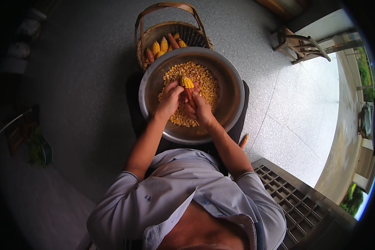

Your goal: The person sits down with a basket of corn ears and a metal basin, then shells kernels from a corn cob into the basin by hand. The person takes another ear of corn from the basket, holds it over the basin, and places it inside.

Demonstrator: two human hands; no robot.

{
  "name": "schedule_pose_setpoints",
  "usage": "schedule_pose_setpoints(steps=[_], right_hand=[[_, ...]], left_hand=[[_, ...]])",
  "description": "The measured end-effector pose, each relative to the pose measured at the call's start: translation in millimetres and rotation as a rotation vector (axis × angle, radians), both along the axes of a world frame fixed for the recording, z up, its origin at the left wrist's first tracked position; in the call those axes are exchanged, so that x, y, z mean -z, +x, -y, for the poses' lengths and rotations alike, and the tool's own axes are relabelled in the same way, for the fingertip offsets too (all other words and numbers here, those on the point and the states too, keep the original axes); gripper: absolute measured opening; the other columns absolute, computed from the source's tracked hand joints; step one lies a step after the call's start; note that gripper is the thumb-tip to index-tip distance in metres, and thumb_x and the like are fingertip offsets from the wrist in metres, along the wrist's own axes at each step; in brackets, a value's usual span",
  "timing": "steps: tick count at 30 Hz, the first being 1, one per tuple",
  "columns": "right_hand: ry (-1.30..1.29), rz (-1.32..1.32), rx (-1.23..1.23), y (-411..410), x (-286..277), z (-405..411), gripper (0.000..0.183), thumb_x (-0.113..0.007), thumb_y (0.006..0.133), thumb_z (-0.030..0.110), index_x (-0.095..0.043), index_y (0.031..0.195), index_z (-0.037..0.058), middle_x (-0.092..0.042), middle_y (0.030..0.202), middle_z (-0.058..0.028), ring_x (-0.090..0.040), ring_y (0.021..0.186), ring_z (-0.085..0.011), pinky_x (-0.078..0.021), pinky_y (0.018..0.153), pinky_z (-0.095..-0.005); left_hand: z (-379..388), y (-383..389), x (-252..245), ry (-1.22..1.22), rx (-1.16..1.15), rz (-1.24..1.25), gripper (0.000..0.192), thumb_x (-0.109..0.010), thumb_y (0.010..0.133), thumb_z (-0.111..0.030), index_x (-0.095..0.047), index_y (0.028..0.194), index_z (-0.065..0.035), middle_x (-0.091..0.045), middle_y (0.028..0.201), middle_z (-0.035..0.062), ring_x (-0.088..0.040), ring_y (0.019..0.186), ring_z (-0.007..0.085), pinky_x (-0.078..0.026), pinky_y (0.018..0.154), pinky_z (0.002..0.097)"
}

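Observation:
My right hand is closed around the bare, reddish lower part of a partly shelled corn cob. Yellow kernels remain at the cob's upper end. Against the cob's left side rests my left hand, thumb and fingers at the kernels; its far fingers are partly hidden. Both hands are over a wide metal basin that sits on my lap. Loose yellow corn kernels cover the basin's bottom beneath them.
Beyond the basin stands a woven basket with an arched handle, holding several corn ears. A reddish cob lies on the floor by my right leg. A wooden chair is at the upper right, a wooden lattice at the lower right.

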State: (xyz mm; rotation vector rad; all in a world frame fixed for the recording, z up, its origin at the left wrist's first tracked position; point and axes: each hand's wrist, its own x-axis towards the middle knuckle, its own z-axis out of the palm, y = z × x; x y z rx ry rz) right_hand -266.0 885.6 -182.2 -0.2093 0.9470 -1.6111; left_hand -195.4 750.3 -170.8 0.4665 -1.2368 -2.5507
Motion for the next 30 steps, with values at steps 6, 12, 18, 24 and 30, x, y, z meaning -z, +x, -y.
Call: schedule_pose_setpoints(steps=[6, 12, 18, 24, 30], right_hand=[[0.002, 0.052, -0.012, -2.3, -5.7, 0.4, 0.044, -0.028, 0.103, 0.047, -0.051, 0.095, 0.0097, -0.034, 0.053, 0.0028, -0.025, 0.039, -0.0098, -0.0205, 0.038, -0.0251], [-0.171, 0.552, -0.042, -15.8, 0.5, -3.9, 0.046, -0.03, 0.102, 0.049, -0.053, 0.094, 0.0103, -0.034, 0.05, 0.0047, -0.024, 0.035, -0.0075, -0.0219, 0.034, -0.0222], [-0.26, 0.632, -0.108, -18.8, 3.2, -6.9, 0.047, -0.031, 0.102, 0.049, -0.055, 0.093, 0.0093, -0.036, 0.05, 0.0044, -0.028, 0.036, -0.0072, -0.0263, 0.035, -0.0209], [-0.049, 0.326, 0.098, -3.8, -10.4, 1.0, 0.045, -0.038, 0.101, 0.049, -0.055, 0.097, 0.0079, -0.047, 0.059, -0.0003, -0.047, 0.046, -0.0126, -0.0396, 0.044, -0.0236], [-0.012, -0.12, 0.063, 1.7, -2.7, -3.0, 0.047, -0.038, 0.103, 0.042, -0.057, 0.095, 0.0004, -0.056, 0.069, -0.009, -0.053, 0.053, -0.0185, -0.0445, 0.05, -0.0287]], left_hand=[[2.0, -0.6, 16.8, -0.069, -0.038, 0.105, 0.031, -0.04, 0.091, -0.003, -0.062, 0.112, 0.0011, -0.068, 0.11, 0.0123, -0.063, 0.081, 0.0104, -0.049, 0.067, 0.0204], [-4.2, -3.6, 14.0, -0.08, -0.069, 0.058, 0.027, -0.044, 0.09, -0.003, -0.063, 0.11, -0.0025, -0.067, 0.096, 0.0035, -0.06, 0.076, 0.0083, -0.049, 0.069, 0.0209], [-6.7, -1.7, -2.9, -0.037, -0.058, 0.024, 0.03, -0.051, 0.091, -0.01, -0.058, 0.119, -0.0036, -0.065, 0.099, 0.0016, -0.059, 0.08, 0.0079, -0.049, 0.076, 0.0233], [-2.7, -2.5, 6.1, -0.143, -0.132, 0.007, 0.036, -0.071, 0.088, -0.026, -0.058, 0.114, -0.0046, -0.063, 0.096, 0.0008, -0.06, 0.081, 0.0092, -0.05, 0.072, 0.0218], [-4.9, -2.6, -0.4, -0.237, -0.068, 0.021, 0.043, -0.071, 0.089, -0.032, -0.057, 0.117, -0.0022, -0.064, 0.096, 0.0033, -0.057, 0.068, 0.0069, -0.048, 0.061, 0.0194]])
